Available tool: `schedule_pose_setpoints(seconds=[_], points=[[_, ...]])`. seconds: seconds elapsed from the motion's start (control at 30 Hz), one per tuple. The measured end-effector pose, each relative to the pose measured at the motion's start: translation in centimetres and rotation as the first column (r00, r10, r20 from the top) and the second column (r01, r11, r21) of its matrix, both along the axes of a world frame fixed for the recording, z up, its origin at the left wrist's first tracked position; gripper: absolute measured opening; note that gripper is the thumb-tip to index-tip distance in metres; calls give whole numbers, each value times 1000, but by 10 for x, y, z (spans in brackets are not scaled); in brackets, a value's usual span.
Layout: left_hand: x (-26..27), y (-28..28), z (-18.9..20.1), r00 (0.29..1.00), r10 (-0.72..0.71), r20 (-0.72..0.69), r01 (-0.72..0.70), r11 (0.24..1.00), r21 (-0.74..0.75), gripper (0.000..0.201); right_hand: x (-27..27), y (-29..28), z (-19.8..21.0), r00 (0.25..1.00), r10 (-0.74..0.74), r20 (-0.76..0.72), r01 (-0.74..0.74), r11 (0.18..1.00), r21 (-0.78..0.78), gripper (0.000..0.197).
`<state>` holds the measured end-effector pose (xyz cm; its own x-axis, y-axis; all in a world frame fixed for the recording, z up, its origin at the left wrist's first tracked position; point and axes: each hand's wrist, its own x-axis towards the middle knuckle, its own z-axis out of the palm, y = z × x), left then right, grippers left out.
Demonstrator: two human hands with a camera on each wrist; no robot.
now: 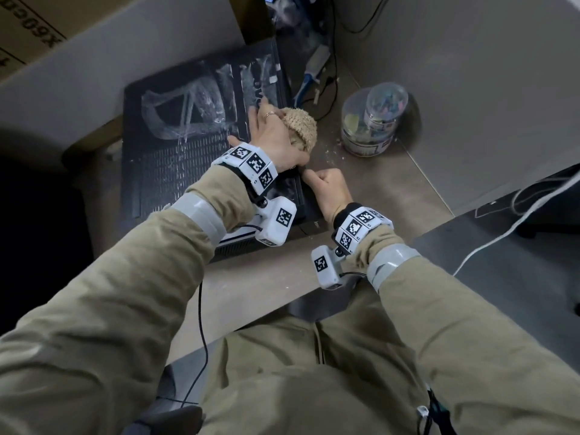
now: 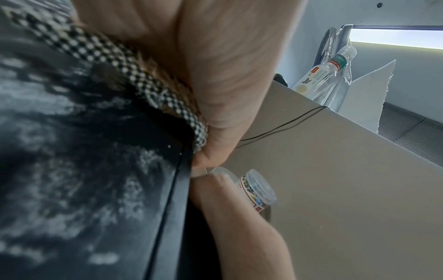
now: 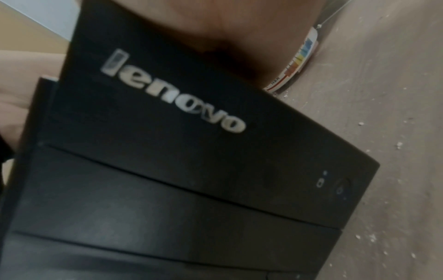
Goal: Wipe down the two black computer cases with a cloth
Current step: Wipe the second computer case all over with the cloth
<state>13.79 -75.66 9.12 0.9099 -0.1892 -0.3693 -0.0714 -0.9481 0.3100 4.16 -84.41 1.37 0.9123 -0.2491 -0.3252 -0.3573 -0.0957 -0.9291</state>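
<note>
Soft, even indoor light covers the grey desk (image 1: pixel 392 189), while black shadow swallows the head view's left side. Wide-angle bending stretches the sleeves (image 1: pixel 110 309). Wrist views are dim, smeared; the case lettering (image 3: pixel 172 91) blurs.

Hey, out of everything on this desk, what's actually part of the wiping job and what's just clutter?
In the job: computer case, cloth pressed under the left hand, right hand gripping the case's edge.
Lying about: plastic jars, water bottle, cardboard box.
</note>
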Motion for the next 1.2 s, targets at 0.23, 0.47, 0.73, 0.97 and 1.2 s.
schedule_pose_setpoints(seconds=[0.23, 0.47, 0.73, 0.97, 1.2], points=[[2, -3, -2, 1000, 25, -1, -25, 999, -23, 83, 2, -3, -5, 1000, 13, 22, -13, 1000, -16, 50], [4, 18, 9, 999, -49, 15, 51, 986, -161, 70, 6, -19, 19, 989, 127, -75, -146, 921, -362, 33], [-26, 71, 36, 999, -41, -7, 37, 960, -278, 20, 25, -3, 93, 972, 215, 90, -129, 818, -561, 70], [-42, 131, 40, 996, 55, -67, -74, 942, -327, 34, 1, 43, 63, 859, 405, -313, -494, 498, -712, 58], [-43, 229, 25, 904, 424, -46, -427, 899, -97, 85, -14, 102, 41, 940, 150, -307, -341, 353, -871, 74]])
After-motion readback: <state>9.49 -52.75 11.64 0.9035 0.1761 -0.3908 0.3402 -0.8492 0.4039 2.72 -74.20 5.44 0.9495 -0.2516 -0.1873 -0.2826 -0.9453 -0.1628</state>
